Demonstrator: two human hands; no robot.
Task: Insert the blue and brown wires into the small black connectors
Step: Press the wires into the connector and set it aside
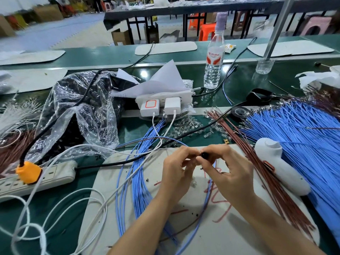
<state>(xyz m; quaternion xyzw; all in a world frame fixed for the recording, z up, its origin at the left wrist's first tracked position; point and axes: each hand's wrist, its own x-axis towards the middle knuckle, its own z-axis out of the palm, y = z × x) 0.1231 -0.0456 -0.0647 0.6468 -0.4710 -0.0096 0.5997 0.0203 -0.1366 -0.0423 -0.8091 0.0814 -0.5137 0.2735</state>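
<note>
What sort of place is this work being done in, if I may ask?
Probably a wire-harness assembly workshop: bundles of blue wires and brown wires on a green workbench, with more long tables behind.

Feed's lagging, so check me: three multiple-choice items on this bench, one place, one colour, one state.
1. The big fan of blue wires lies: A) at far left B) at far right C) on the far table.
2. The plug in the left power strip is: A) orange B) green C) black.
3. The small black connector is: A) lying on the mat B) pinched by the right hand C) in the plastic bag.
1B, it covers the right edge; 2A, its body is bright orange; 3B, that hand's fingers close on it.
</note>
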